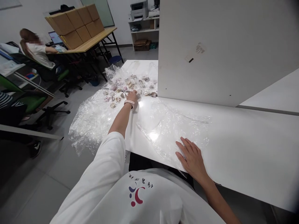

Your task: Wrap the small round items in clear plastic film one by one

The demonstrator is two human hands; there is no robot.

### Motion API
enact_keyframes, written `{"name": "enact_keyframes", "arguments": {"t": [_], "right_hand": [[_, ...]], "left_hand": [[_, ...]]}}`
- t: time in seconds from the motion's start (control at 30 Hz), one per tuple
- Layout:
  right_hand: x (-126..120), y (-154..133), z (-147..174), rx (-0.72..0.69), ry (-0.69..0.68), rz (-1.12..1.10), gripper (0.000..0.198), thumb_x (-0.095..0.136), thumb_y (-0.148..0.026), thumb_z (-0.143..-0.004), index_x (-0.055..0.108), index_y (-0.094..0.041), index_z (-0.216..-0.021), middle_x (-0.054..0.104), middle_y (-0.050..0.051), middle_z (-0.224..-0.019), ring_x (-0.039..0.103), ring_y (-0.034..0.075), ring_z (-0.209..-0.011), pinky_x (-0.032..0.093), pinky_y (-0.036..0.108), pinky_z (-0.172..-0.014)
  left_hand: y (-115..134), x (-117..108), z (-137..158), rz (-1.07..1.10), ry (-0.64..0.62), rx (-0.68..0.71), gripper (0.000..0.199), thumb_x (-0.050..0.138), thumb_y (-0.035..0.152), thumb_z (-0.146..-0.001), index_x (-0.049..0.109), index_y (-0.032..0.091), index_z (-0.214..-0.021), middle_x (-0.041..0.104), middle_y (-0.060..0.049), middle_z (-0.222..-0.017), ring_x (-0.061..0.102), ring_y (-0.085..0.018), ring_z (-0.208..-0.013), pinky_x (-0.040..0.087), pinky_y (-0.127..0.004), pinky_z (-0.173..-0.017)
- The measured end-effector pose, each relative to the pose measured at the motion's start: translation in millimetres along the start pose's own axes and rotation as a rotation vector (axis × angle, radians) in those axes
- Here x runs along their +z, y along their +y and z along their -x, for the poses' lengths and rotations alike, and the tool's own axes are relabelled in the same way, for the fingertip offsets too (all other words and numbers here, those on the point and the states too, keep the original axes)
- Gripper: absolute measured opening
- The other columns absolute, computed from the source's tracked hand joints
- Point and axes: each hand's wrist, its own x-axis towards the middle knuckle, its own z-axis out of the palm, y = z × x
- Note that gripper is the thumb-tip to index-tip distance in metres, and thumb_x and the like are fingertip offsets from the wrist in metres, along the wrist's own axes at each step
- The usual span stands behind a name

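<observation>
My left hand (132,96), with a pink band at the wrist, reaches to the far part of the white table. Its fingers are bent together beside a pile of small wrapped pieces (118,99) in brown, pink and yellowish tones. Whatever they hold, if anything, is too small to make out. Flat near the table's front edge lies my right hand (190,155), fingers stretched out. Under its fingertips spreads a sheet of clear plastic film (170,124). More crumpled clear film (91,121) hangs over the table's left edge, partly around the pieces.
A tall white panel (205,49) stands on the white table (252,149) at the back right. Cardboard boxes (77,26) are stacked on a wooden desk, where another person (38,49) sits. A green office chair (30,96) and a printer shelf (144,29) are farther off.
</observation>
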Motion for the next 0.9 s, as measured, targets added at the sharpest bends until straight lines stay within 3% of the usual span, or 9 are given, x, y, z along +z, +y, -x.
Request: {"name": "enact_keyframes", "arguments": {"t": [0.13, 0.27, 0.33, 0.4, 0.53, 0.67, 0.8, 0.83, 0.9], "right_hand": [[-0.1, 0.3, 0.0, -0.003, 0.004, 0.009, 0.041, 0.043, -0.037, -0.101, 0.050, -0.025, -0.140, 0.044, 0.006, -0.153, 0.038, 0.025, -0.142, 0.033, 0.047, -0.114], [0.6, 0.6, 0.7, -0.007, 0.011, 0.021, 0.041, 0.042, -0.037, -0.101, 0.051, -0.024, -0.140, 0.045, 0.007, -0.152, 0.038, 0.025, -0.142, 0.033, 0.047, -0.113], [0.8, 0.4, 0.9, -0.010, 0.015, 0.025, 0.042, 0.042, -0.037, -0.101, 0.051, -0.023, -0.140, 0.045, 0.007, -0.152, 0.038, 0.025, -0.142, 0.033, 0.047, -0.113], [0.7, 0.2, 1.1, -0.013, 0.017, 0.026, 0.042, 0.042, -0.037, -0.101, 0.052, -0.022, -0.139, 0.045, 0.008, -0.152, 0.038, 0.026, -0.142, 0.033, 0.047, -0.114], [0.1, 0.6, 2.3, -0.022, 0.013, 0.011, 0.041, 0.042, -0.037, -0.101, 0.055, -0.021, -0.137, 0.046, 0.009, -0.151, 0.038, 0.026, -0.142, 0.032, 0.048, -0.115], [1.3, 2.1, 4.9, -0.018, 0.013, -0.021, 0.044, 0.040, -0.038, -0.101, 0.053, -0.025, -0.141, 0.046, 0.008, -0.151, 0.039, 0.027, -0.142, 0.032, 0.049, -0.115], [3.1, 1.1, 3.1, -0.010, 0.000, -0.039, 0.045, 0.039, -0.038, -0.100, 0.052, -0.026, -0.142, 0.045, 0.007, -0.152, 0.037, 0.027, -0.142, 0.031, 0.050, -0.115], [2.6, 0.7, 1.9, -0.007, -0.003, -0.050, 0.044, 0.039, -0.038, -0.101, 0.053, -0.026, -0.141, 0.045, 0.007, -0.152, 0.038, 0.027, -0.142, 0.031, 0.050, -0.115], [-0.9, 0.6, 0.4, 0.016, 0.017, -0.098, 0.043, 0.039, -0.038, -0.101, 0.055, -0.023, -0.138, 0.047, 0.008, -0.150, 0.039, 0.027, -0.141, 0.032, 0.048, -0.114]], "left_hand": [[17.8, 12.5, 30.6, -0.180, 0.004, 0.008, 0.052, 0.040, 0.014, -0.093, 0.039, 0.011, -0.145, 0.053, -0.024, -0.127, 0.048, -0.037, -0.120, 0.039, -0.049, -0.097], [19.8, 15.1, 96.2, -0.293, -0.059, 0.043, 0.061, 0.027, 0.018, -0.097, 0.019, 0.024, -0.157, 0.051, -0.023, -0.123, 0.051, -0.037, -0.112, 0.044, -0.047, -0.086], [13.7, 12.1, 127.8, -0.325, -0.092, 0.078, 0.061, 0.026, 0.019, -0.097, 0.019, 0.032, -0.156, 0.050, -0.021, -0.124, 0.052, -0.036, -0.109, 0.046, -0.043, -0.080], [6.1, 6.9, 148.2, -0.343, -0.128, 0.098, 0.057, 0.027, 0.019, -0.097, 0.027, 0.032, -0.153, 0.051, -0.020, -0.121, 0.053, -0.035, -0.108, 0.047, -0.041, -0.079], [-3.7, -6.3, 148.8, -0.345, -0.179, 0.089, 0.043, 0.030, 0.019, -0.097, 0.047, 0.022, -0.136, 0.055, -0.020, -0.111, 0.056, -0.033, -0.103, 0.046, -0.041, -0.084], [0.6, -29.0, 134.0, -0.332, -0.133, 0.042, 0.039, 0.034, 0.016, -0.095, 0.047, 0.019, -0.131, 0.053, -0.020, -0.113, 0.059, -0.032, -0.100, 0.045, -0.039, -0.082], [37.6, -50.5, 159.6, -0.112, 0.114, 0.094, 0.039, 0.029, 0.013, -0.098, 0.046, 0.023, -0.131, 0.053, -0.015, -0.111, 0.060, -0.025, -0.089, 0.046, -0.035, -0.073], [53.1, -49.5, 174.5, -0.039, 0.146, 0.157, 0.038, 0.028, 0.014, -0.099, 0.047, 0.024, -0.131, 0.053, -0.014, -0.110, 0.059, -0.024, -0.086, 0.046, -0.034, -0.070], [87.3, -36.2, 210.9, 0.062, 0.095, 0.318, 0.036, 0.028, 0.016, -0.101, 0.050, 0.025, -0.128, 0.054, -0.013, -0.108, 0.058, -0.022, -0.082, 0.046, -0.032, -0.065]]}}
